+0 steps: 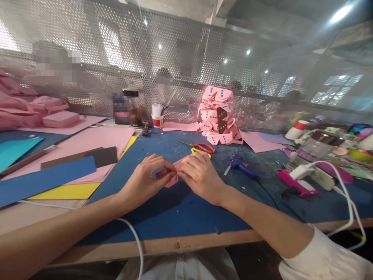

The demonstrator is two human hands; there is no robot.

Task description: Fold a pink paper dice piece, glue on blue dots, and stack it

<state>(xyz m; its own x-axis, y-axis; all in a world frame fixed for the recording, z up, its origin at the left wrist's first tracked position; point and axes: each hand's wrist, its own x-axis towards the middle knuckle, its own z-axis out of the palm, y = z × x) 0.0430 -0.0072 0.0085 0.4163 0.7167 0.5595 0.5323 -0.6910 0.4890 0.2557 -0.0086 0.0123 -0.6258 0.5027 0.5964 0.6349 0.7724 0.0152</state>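
Observation:
Over the blue table top, a small folded piece of pink paper (pixel 172 181) is pinched between both hands. My left hand (pixel 148 177) is closed on its left part, thumb and forefinger together near the middle. My right hand (pixel 201 175) is closed on the paper's right part, its fingertips meeting the left ones; the fingers hide much of the paper. Just behind the right hand lie red-handled scissors (pixel 204 147), with something yellow beside them. A blue glue gun (pixel 243 166) rests to the right of that hand.
A stack of folded pink paper pieces (pixel 218 116) with dark dots stands behind. At left lie pink sheets (pixel 96 136), a blue strip (pixel 49 181) and yellow paper (pixel 64 191). A paper cup (pixel 157 120) holds tools. A clear jar (pixel 316 149) and white cable (pixel 346 186) are at right.

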